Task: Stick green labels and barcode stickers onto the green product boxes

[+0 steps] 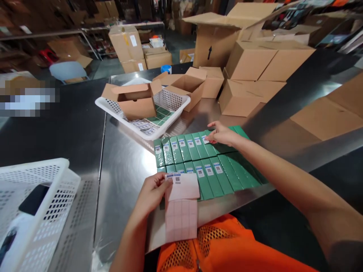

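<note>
Two rows of slim green boxes (208,181) in glossy wrap lie side by side on the metal table, many with a small white QR-code sticker. My left hand (153,190) pinches a sheet of stickers (181,217) by its upper left edge. The sheet hangs over the near row, and a few QR-code stickers show at its top. At the far row, my right hand (221,135) has its thumb and a finger at a sticker (205,139) on one green box, the index finger stretched out. Boxes to the right of both rows show no sticker.
A white basket (127,122) with an open carton (138,104) and printed sheets stands beyond the boxes. Cartons (249,68) are stacked at the back right. Another white basket (56,196) holding a dark object is at the left. A blue tape roll (166,69) lies farther back.
</note>
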### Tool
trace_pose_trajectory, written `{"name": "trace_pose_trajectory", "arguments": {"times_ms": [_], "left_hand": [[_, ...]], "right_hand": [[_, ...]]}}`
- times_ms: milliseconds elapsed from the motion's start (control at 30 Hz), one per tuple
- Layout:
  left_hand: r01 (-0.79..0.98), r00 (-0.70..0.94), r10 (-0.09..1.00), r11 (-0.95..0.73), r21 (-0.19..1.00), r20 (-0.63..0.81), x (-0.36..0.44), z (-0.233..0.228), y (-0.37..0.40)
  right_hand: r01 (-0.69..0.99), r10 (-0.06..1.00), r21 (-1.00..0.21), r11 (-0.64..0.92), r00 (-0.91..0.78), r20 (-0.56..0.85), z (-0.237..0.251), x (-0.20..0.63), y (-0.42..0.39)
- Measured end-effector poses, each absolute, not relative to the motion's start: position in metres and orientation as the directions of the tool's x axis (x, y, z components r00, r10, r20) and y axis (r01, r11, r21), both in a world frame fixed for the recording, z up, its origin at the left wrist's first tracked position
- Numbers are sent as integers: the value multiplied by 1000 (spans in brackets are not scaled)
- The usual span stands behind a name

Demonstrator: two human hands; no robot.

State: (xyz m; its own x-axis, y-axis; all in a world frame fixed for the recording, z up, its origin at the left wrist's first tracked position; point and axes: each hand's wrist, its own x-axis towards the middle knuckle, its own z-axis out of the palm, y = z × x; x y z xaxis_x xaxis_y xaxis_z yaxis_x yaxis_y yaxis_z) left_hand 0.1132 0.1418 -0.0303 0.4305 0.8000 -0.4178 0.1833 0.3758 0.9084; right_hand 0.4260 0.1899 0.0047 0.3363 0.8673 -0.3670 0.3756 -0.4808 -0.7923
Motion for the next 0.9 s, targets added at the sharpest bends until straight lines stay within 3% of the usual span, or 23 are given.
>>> {"name": "trace_pose_trajectory", "arguments": {"times_ms": [300, 500, 600, 700, 767, 900], "left_hand": [[196, 448, 792, 365, 910, -414, 113, -34, 142], [199, 442, 797, 361, 911, -412, 113, -36, 142], [222, 441, 801, 339, 914, -404, 113, -36, 142], [221, 429, 807, 342, 913, -406, 114, -36, 141], [206, 416, 807, 366, 907, -420, 115, -35, 142], [191, 387, 803, 411, 892, -453, 118, -33, 143]], "right_hand": [[621, 862, -598, -507, 381, -336, -2, 428, 202], [822, 919, -412, -394, 344, -193, 12, 435, 203], [831, 978, -520, -198, 137, -155, 12, 408, 175], [658, 983, -747, 91, -181, -39, 2, 368, 141], [590, 959, -779, 212, -277, 51, -7, 346, 124], [556, 930, -752, 354, -295, 220, -22, 325, 110]]}}
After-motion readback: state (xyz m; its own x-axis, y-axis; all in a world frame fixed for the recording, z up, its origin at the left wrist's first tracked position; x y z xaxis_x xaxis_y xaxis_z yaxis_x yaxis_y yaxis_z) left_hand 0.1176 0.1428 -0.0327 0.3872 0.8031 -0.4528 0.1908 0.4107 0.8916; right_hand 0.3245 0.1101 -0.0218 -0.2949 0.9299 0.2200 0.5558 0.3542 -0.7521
